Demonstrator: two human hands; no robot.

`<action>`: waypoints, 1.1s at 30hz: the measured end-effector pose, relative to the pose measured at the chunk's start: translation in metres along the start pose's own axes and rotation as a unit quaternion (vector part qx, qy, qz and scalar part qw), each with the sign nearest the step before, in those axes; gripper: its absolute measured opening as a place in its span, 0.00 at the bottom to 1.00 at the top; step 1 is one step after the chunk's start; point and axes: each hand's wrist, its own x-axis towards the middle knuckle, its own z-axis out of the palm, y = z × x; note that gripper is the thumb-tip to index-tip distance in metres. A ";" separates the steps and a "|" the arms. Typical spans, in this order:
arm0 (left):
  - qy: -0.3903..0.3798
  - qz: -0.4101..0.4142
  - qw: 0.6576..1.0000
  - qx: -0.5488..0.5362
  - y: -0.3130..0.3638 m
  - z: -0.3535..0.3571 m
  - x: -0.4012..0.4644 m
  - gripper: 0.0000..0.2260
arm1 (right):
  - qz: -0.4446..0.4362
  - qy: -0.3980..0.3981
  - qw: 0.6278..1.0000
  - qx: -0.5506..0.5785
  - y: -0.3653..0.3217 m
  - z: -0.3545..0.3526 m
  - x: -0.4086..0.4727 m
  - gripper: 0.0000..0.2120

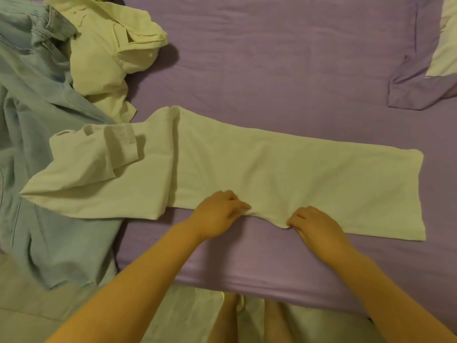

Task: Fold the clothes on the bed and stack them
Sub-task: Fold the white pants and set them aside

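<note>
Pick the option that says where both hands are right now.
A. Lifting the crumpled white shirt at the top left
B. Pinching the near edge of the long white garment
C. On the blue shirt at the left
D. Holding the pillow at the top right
B: the left hand and right hand both have curled fingers pinching the near edge of the white garment, laid out flat on the purple sheet.

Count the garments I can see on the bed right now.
3: white shirt laid flat mid-bed under both hands, crumpled cream garment top left, blue denim garment along the left. More may lie underneath.
</note>
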 end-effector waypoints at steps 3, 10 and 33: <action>-0.035 -0.030 0.997 0.064 0.011 0.016 0.007 0.16 | 0.062 -0.063 0.996 -0.010 -0.002 -0.004 0.004 0.11; 0.098 0.019 0.984 0.149 0.025 0.015 0.037 0.10 | 0.224 -0.011 0.974 -0.011 0.056 -0.023 -0.024 0.14; 0.319 -0.027 0.935 0.152 0.070 -0.036 0.217 0.08 | 0.264 0.161 0.936 -0.166 0.221 -0.072 0.054 0.18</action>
